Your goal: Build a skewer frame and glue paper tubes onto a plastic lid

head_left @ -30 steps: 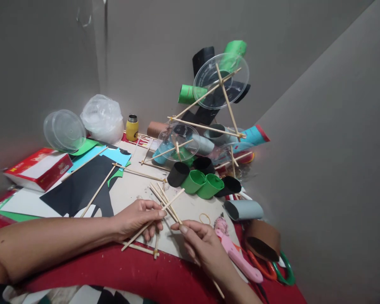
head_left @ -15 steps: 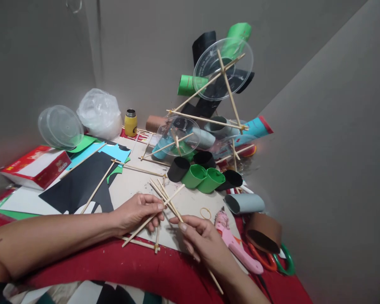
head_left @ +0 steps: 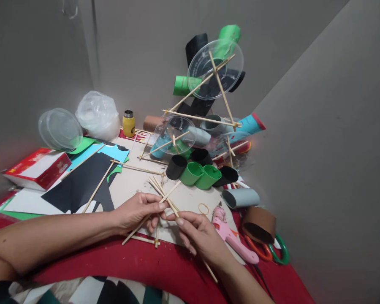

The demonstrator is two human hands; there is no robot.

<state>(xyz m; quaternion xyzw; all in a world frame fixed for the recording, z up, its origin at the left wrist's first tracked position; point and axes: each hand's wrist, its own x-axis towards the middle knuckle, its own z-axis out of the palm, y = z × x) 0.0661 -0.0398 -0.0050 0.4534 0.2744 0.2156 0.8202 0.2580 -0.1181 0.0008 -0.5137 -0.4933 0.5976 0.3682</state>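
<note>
Well, at the far left a red-and-white box point(head_left: 34, 169) lies by the red cloth point(head_left: 129, 266). A stack of clear plastic lids point(head_left: 61, 128) leans at the wall behind it, with a white plastic bag point(head_left: 97, 115) and a small yellow jar point(head_left: 128, 123) further along. A black paper sheet point(head_left: 82, 181) lies flat in front of these, with loose sticks across it. The left hand point(head_left: 139, 209) reaches in with fingers curled, thumb and fingertips pinching a single stick point(head_left: 136, 230) that slants up to the right. It crosses the bundle of sticks point(head_left: 158, 191), which the right hand point(head_left: 199, 234) pinches between thumb and forefinger (the two hands almost touch at the crossing), low over the beige board point(head_left: 133, 185). Beyond them lie black and green paper rolls point(head_left: 199, 174) and a stick frame point(head_left: 202, 119) carrying clear lids. Right of the right hand are a rubber band point(head_left: 204, 208), a pink glue gun point(head_left: 232, 238), a grey roll point(head_left: 240, 197), a brown roll point(head_left: 259, 223) and scissors point(head_left: 274, 253) partly under it
</note>
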